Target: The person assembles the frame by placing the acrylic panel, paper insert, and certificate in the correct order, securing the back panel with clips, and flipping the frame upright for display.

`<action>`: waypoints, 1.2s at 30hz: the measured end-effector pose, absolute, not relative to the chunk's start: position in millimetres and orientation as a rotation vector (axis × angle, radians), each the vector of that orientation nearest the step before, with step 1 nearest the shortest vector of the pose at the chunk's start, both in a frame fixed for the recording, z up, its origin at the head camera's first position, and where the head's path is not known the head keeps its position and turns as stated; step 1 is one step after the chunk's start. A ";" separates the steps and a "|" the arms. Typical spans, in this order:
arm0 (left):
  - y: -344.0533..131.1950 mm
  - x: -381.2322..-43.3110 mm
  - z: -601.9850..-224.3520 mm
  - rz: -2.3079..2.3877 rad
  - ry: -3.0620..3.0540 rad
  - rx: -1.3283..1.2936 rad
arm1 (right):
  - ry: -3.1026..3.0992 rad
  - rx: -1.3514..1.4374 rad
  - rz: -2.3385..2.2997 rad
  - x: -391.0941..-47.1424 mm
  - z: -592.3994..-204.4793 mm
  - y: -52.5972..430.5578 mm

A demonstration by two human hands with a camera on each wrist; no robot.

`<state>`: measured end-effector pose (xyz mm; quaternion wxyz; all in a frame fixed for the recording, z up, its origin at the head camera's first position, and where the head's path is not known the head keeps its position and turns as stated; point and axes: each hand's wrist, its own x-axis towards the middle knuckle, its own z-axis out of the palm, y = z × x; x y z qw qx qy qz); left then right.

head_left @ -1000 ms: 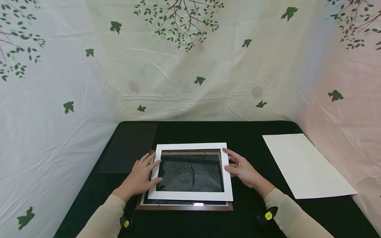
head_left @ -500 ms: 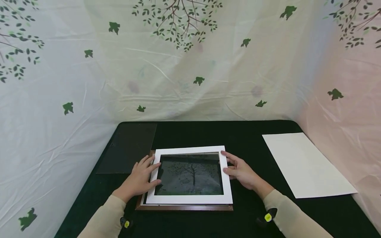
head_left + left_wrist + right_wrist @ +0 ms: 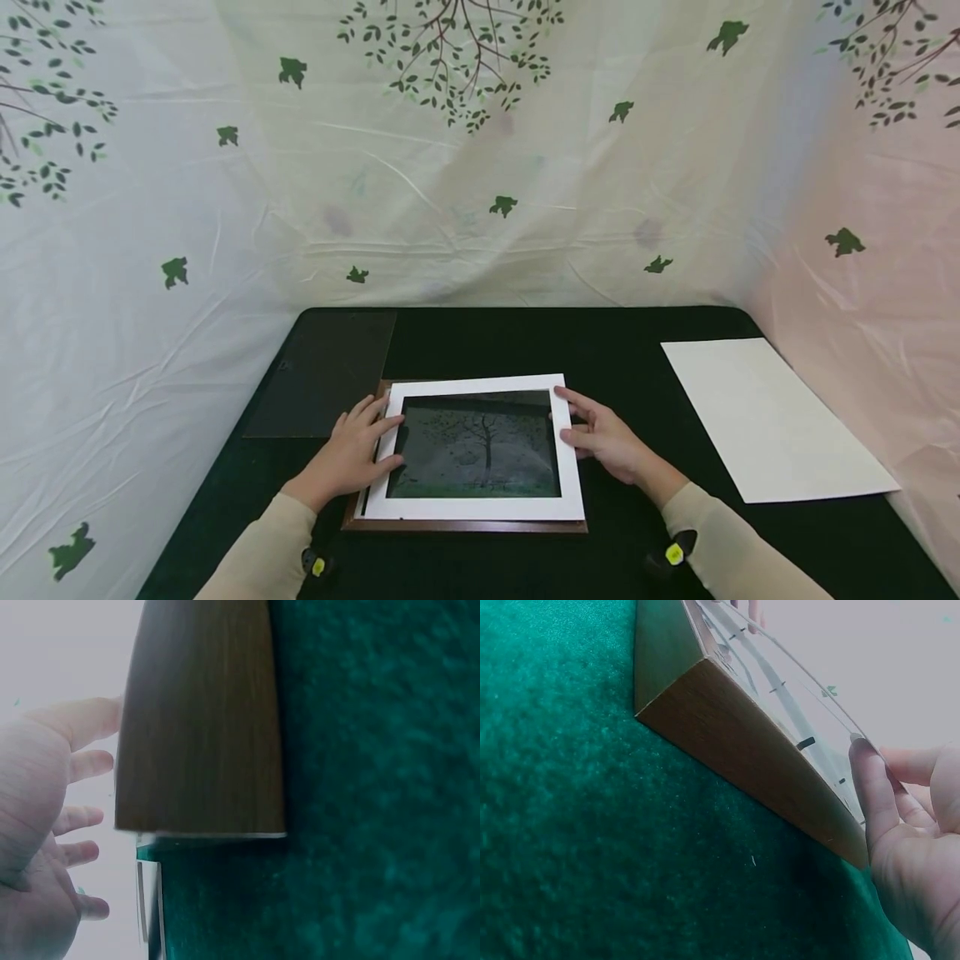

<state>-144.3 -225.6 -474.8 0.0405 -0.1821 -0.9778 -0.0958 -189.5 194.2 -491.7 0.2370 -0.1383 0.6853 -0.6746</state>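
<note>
A white picture mat (image 3: 480, 509) lies over a brown wooden picture frame (image 3: 465, 527), slightly askew, and a dark pane with a tree's reflection shows through its window. My right hand (image 3: 607, 435) pinches the mat's right edge between thumb and fingers. In the right wrist view this edge is raised above the frame's wooden side (image 3: 742, 757), where small dark tabs (image 3: 805, 743) stick inward. My left hand (image 3: 352, 450) rests at the left side with fingers spread, their tips on the mat's left border. The left wrist view has these fingers beside the frame's wooden side (image 3: 202, 720).
A dark flat backing board (image 3: 318, 375) lies at the back left, close to the frame. Off to the right is a large white sheet (image 3: 776, 421). Dark green cloth (image 3: 622, 333) covers the table, and a leaf-patterned curtain (image 3: 450, 233) hangs behind it.
The mat has moved toward the person and lower over the frame, hiding more of its near border. My right hand has moved slightly nearer with it; the left hand has barely shifted.
</note>
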 end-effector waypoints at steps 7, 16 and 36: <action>-231.7 -144.0 -476.7 -0.330 -3.025 -0.548 | 1.898 -0.387 -1.825 -187.6 -490.6 188.7; -236.0 -142.1 -481.6 -0.432 -3.083 -0.502 | 1.969 -0.442 -1.782 -189.2 -491.1 184.6; -237.2 -137.6 -480.6 -0.439 -3.148 -0.387 | 2.671 -0.377 -1.228 -179.3 -494.6 185.1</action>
